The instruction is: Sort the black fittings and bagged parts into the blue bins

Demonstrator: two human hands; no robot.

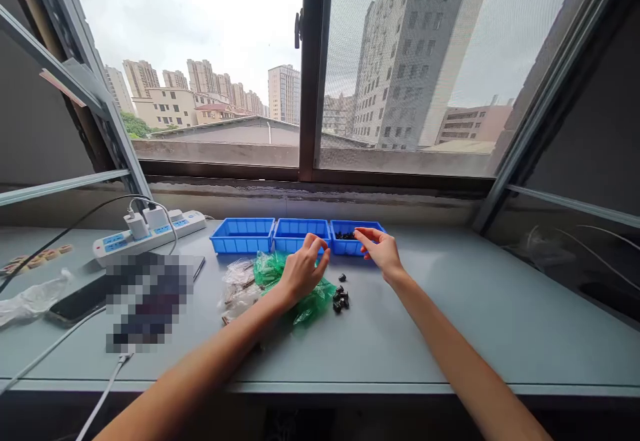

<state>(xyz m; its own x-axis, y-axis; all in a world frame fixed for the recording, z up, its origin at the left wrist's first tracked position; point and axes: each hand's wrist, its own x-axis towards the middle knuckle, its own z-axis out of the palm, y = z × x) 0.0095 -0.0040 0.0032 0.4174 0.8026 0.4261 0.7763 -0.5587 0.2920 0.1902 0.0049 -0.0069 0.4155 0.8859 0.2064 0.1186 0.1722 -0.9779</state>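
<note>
My left hand (pixel 304 269) hovers over a crumpled green plastic bag (pixel 314 304), its fingers loosely bent, the thumb apart from them and nothing visible between. At the right blue bin (pixel 350 248), my right hand (pixel 381 252) has thumb and forefinger pinched together over the bin's opening; whatever is in the pinch is too small to make out. Small black parts (pixel 345 235) lie inside that bin. Several more black pieces (pixel 341 300) are scattered on the table between my hands. Clear plastic bags (pixel 240 288) with brownish contents sit left of the green bag.
Two further blue bins, the middle bin (pixel 295 244) and the left bin (pixel 240 244), stand in the same row. At left are a power strip (pixel 187 226) with plugs, a dark phone (pixel 80 301), a blurred-out device, cables and crumpled clear plastic (pixel 35 300). The grey table (pixel 450 294) ends below a window.
</note>
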